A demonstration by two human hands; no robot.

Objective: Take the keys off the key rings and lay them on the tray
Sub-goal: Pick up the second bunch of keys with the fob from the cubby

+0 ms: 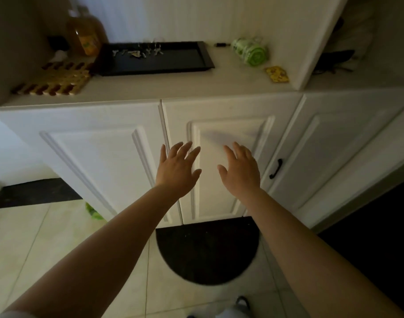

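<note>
A black rectangular tray [185, 61] lies on the white cabinet top at the back. Several small metal keys [136, 53] lie in a row along the tray's far side, and thin key rings [154, 44] show at its far rim. My left hand [177, 168] and my right hand [240, 169] are stretched out side by side in front of the cabinet doors, well below and short of the tray. Both hands are empty, palms down, fingers spread.
On the cabinet top [150, 86]: a wooden trivet [56, 78] at left, an orange bottle [86, 35] behind it, a green roll [250, 51] and a yellow packet [277, 74] at right. A black half-round mat [208, 249] lies on the tiled floor.
</note>
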